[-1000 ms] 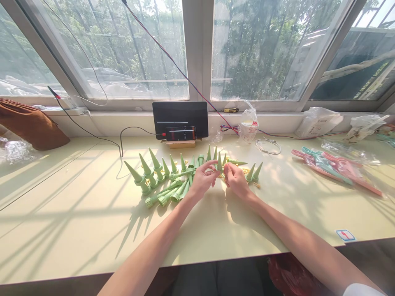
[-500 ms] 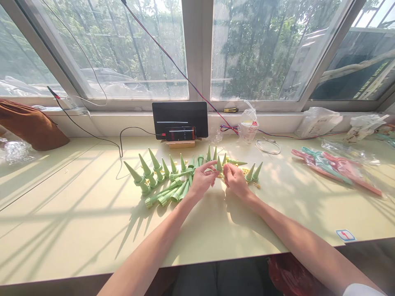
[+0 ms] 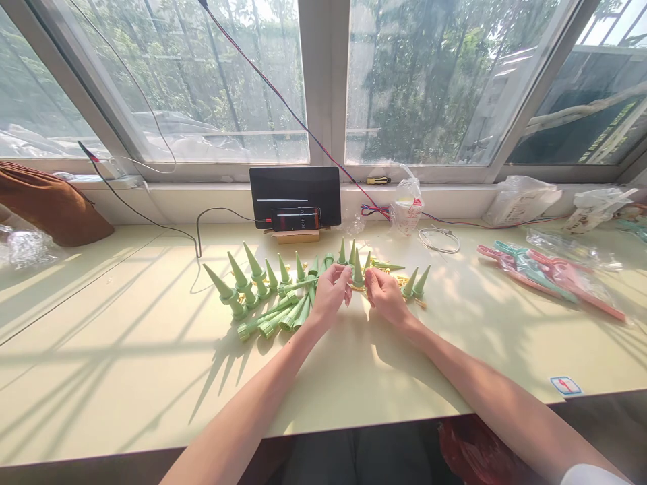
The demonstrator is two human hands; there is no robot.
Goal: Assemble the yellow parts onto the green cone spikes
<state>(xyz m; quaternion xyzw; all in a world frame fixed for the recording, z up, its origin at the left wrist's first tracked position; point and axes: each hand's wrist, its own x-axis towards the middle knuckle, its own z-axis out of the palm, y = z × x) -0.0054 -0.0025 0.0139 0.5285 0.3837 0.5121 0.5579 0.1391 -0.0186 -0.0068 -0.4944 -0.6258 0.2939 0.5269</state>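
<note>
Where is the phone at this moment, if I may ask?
In the head view, the phone stands slightly left of centre at the back of the table, just in front of the black tablet and beyond the left hand.

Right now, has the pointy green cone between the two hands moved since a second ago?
Yes, a little to the left: the green cone between the left hand and right hand is slightly closer sideways to the right edge of the black tablet.
</note>
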